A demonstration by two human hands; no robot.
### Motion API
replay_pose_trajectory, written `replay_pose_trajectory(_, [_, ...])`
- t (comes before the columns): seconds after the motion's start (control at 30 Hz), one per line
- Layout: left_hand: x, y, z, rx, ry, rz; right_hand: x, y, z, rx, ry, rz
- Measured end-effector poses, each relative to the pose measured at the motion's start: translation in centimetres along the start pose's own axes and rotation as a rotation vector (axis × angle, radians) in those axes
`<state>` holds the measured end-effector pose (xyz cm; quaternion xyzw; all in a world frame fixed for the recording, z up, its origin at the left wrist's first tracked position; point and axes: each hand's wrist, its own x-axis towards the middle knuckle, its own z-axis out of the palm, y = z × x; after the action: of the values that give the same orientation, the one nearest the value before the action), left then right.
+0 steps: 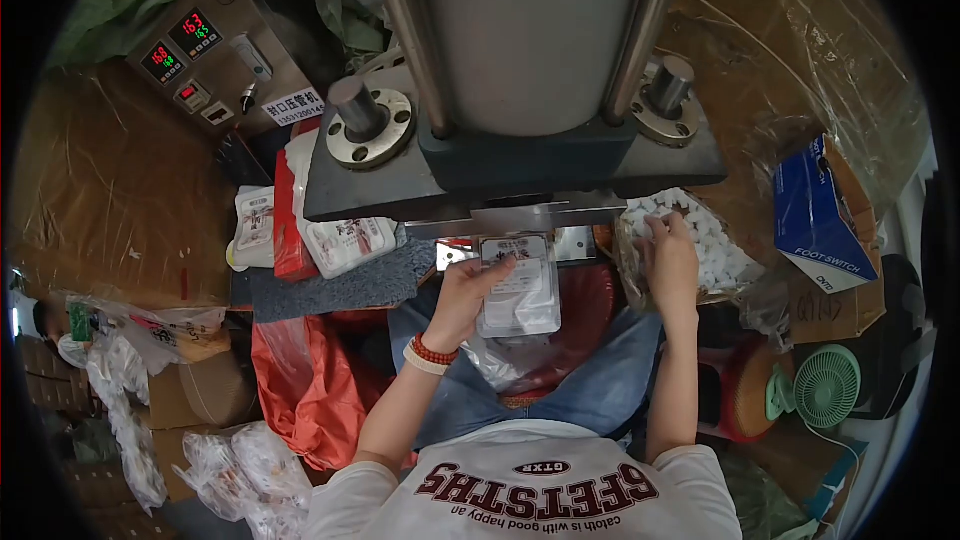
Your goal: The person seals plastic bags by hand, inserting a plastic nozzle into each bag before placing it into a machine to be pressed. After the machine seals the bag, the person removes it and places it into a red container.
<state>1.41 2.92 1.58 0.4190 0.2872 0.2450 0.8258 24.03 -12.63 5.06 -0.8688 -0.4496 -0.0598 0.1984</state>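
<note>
My left hand (462, 302) grips a clear plastic pouch (535, 312) with a printed label, thumb on its front. The pouch is upright under the press (535, 155), close to its front edge. On the right, my right hand (672, 265) reaches into a heap of small white plastic pieces (705, 245). Its fingertips are drawn together at the heap's left side; what they pinch is too small to make out. More printed pouches (345, 240) lie on a grey cloth (335, 285) left of the press.
A control box (225, 60) with lit displays stands at the back left. A blue carton (825, 210) and a green fan (827, 385) are on the right. A red bag (305, 390) hangs at the left. Clear plastic bags (250, 470) lie at lower left.
</note>
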Motion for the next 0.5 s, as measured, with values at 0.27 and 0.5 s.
replay_pose_trajectory(0.27, [-0.6,2.8,-4.4,0.640,0.153,0.128,1.0,2.5,1.5,-0.083,0.105,-0.010])
replay_pose_trajectory(0.5, [-6.6,3.0,-10.8,1.869,0.289,0.586,1.5,2.0,0.2,0.215,0.143,0.134])
